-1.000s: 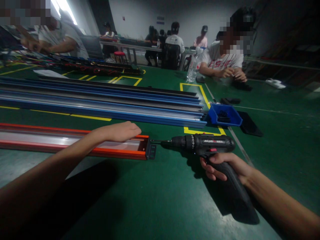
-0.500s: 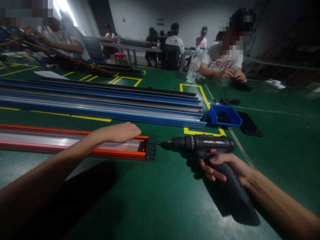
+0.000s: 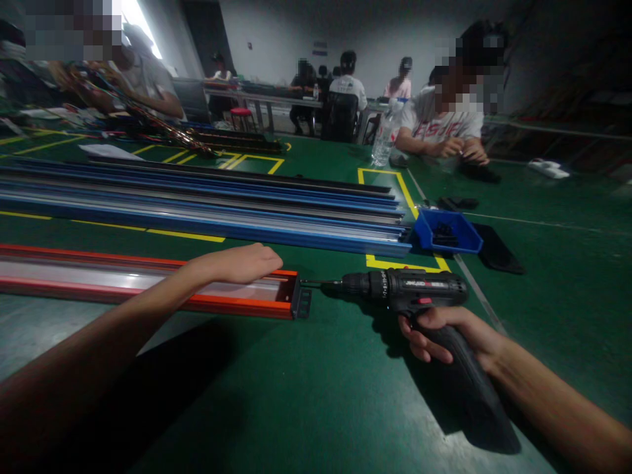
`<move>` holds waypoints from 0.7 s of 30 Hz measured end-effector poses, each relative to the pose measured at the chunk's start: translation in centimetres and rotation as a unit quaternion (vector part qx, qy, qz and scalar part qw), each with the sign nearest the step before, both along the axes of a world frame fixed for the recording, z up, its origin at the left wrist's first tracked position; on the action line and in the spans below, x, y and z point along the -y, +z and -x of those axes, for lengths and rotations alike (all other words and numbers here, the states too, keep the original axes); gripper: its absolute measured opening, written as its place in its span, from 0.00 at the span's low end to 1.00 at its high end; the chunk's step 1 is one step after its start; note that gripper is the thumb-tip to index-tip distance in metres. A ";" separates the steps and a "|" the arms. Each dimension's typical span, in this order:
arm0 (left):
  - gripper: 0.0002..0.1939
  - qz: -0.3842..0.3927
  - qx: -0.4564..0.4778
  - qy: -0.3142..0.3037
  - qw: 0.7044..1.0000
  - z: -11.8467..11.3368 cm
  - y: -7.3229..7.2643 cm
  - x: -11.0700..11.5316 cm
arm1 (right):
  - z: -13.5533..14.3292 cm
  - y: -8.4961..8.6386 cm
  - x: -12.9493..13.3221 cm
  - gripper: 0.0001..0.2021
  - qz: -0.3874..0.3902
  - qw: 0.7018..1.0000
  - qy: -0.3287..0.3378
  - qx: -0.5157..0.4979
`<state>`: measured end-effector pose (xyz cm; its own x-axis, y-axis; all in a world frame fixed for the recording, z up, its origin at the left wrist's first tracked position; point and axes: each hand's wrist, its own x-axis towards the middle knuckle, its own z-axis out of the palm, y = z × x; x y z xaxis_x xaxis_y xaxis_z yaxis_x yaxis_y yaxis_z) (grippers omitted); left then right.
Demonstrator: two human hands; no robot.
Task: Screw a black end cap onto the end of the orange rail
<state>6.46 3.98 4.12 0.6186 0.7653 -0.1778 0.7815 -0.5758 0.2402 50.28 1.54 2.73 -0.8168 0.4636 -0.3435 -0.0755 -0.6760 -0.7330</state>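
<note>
An orange channel (image 3: 247, 304) lies along the green table at the left, with a black end plate (image 3: 296, 296) at its right end. My left hand (image 3: 247, 263) rests over the channel near that end, its fingers closed around the far orange edge. Wrapped around the grip of a black power drill (image 3: 427, 288), my right hand (image 3: 444, 332) holds it on its side, bit pointing left. The bit's tip meets the end plate; whether a screw sits there is too small to tell.
Blue and black channels (image 3: 247, 220) lie behind the orange one. A blue bin (image 3: 449, 230) with small dark parts stands at their right end, beside a dark flat object (image 3: 501, 249). Farther back are a bottle (image 3: 382, 141), a bundle of wires (image 3: 162, 125) and several people.
The view has shifted slightly, while both hands, the channel and the drill keep nearly the same places relative to each other. At the far left, a person's hands and wires have moved.
</note>
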 end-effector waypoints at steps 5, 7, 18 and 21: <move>0.18 -0.002 0.013 -0.003 1.000 0.5 -0.5 -0.1 | -0.2 -0.2 0.0 0.11 0.001 1.000 0.000 0.005; 0.18 -0.004 0.016 -0.008 1.000 0.5 -0.5 -0.1 | -0.3 -0.3 -0.1 0.11 -0.001 1.000 0.002 0.004; 0.21 0.013 0.018 0.017 1.000 -0.2 0.2 0.1 | 0.3 0.2 0.1 0.11 -0.015 1.000 0.006 -0.010; 0.21 0.019 0.022 0.024 0.999 -0.2 0.2 0.1 | 0.3 0.2 0.0 0.12 -0.009 1.000 0.003 -0.005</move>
<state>6.63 3.87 4.28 0.5897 0.7869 -0.1817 0.7959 -0.5280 0.2962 49.98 1.50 2.89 -0.8232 0.4642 -0.3269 -0.0790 -0.6637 -0.7438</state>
